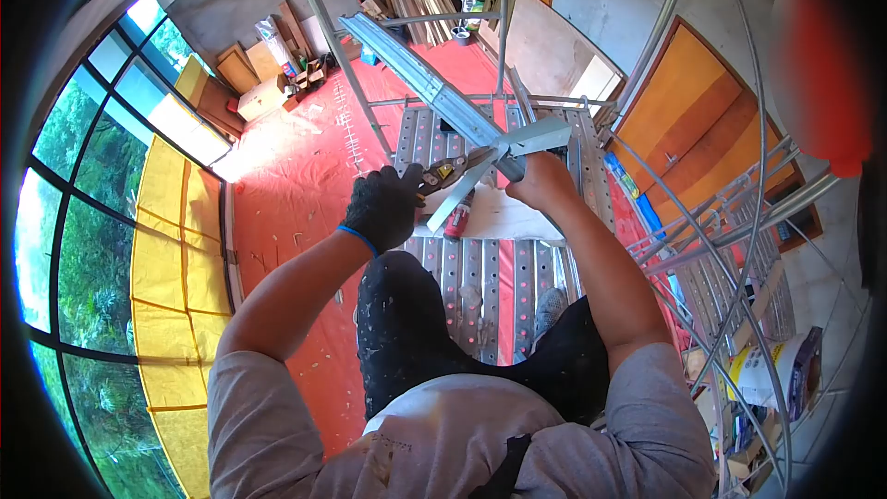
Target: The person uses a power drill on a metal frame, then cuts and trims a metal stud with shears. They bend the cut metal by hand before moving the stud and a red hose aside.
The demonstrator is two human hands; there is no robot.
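Note:
My left hand (386, 206), in a black glove, is closed round the handles of metal snips (450, 172). The snips' jaws meet the cut end of a long metal profile (416, 74), where strips of metal (538, 137) splay outward. My bare right hand (543, 183) grips the profile just beside that end; its fingers are partly hidden. From there the profile slants away to the upper left, over the scaffold rail. Below the snips, a red can (457, 218) lies by a white piece of material (510, 220) on the platform.
I am on a perforated metal platform (467, 300) framed by scaffold tubes (504, 28). Red sheeting (296, 176) covers the floor below. Wood strips (420, 0) lean at the far wall, an orange door (688, 102) stands right, and windows with yellow sheeting (171, 268) line the left.

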